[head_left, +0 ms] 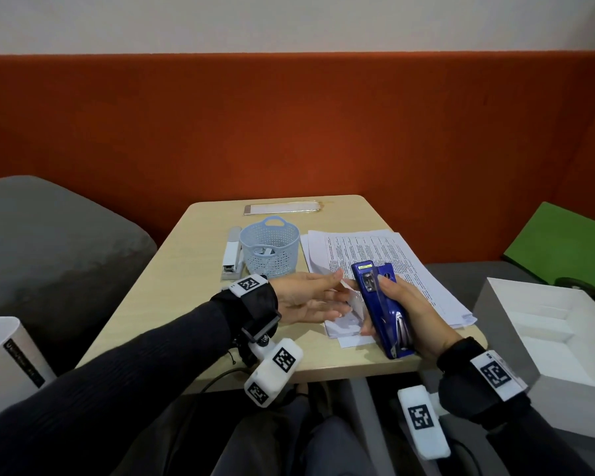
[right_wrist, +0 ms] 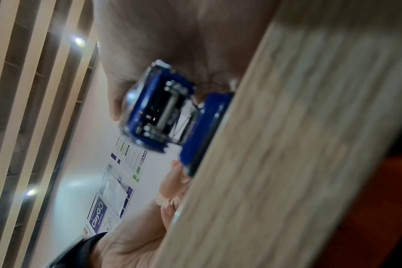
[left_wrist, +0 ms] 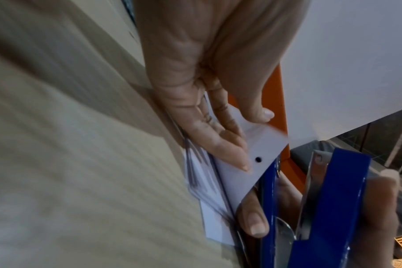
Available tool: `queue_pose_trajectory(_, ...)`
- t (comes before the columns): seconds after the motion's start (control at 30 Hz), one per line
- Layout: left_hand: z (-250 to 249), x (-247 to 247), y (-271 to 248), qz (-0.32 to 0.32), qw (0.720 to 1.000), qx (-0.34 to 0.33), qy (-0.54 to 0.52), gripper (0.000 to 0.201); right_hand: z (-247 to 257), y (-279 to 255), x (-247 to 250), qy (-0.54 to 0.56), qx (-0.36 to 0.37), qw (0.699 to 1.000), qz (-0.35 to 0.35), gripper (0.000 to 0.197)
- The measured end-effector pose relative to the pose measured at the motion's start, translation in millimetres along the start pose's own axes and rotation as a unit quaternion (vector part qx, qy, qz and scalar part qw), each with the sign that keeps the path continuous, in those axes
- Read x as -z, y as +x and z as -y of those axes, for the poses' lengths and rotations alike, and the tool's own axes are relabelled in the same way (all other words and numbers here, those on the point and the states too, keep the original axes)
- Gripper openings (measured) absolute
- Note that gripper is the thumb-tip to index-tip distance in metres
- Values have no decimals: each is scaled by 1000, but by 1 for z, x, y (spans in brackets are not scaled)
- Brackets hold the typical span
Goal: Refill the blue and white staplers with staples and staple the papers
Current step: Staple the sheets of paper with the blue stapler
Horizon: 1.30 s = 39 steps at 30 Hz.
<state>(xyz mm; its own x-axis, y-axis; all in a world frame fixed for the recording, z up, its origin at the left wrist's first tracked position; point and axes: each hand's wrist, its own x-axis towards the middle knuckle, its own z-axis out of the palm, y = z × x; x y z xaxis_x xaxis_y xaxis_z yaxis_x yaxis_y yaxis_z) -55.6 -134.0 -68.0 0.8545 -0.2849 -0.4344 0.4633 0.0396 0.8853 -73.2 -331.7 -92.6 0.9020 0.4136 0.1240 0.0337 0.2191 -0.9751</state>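
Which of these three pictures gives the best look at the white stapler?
The head view. Only there does the white stapler appear, lying whole on the table just left of the blue basket. The left and right wrist views show only hands, paper and the blue stapler; no white one.

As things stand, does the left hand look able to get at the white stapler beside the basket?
Probably yes, once freed. The white stapler lies uncovered on the table, just beyond the left hand, left of the blue basket. But that hand is now pinching the paper corner for the blue stapler.
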Motion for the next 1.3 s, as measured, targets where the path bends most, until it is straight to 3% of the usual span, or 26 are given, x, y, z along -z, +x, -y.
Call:
queue_pose_trajectory(0.3,-2,1,4,-20,999,3,38,46,-3,3,2,-23,17,1000,11,88)
queue_pose_trajectory(0.63,-2,7,2,11,999,17,25,45,-3,3,4,-41,3,999,2,100)
queue_pose_trajectory(0.93,-3,6,0,6,999,16,32,40,-3,2,4,-49,5,999,-5,94)
queue_pose_trajectory(1.13,-5,11,-5,11,999,24,21,29,0,-1,0,-67,15,998,3,87)
queue_pose_trajectory(1.3,-4,19,-10,4,999,38,30,11,-1,1,1,-69,-5,997,-38,74)
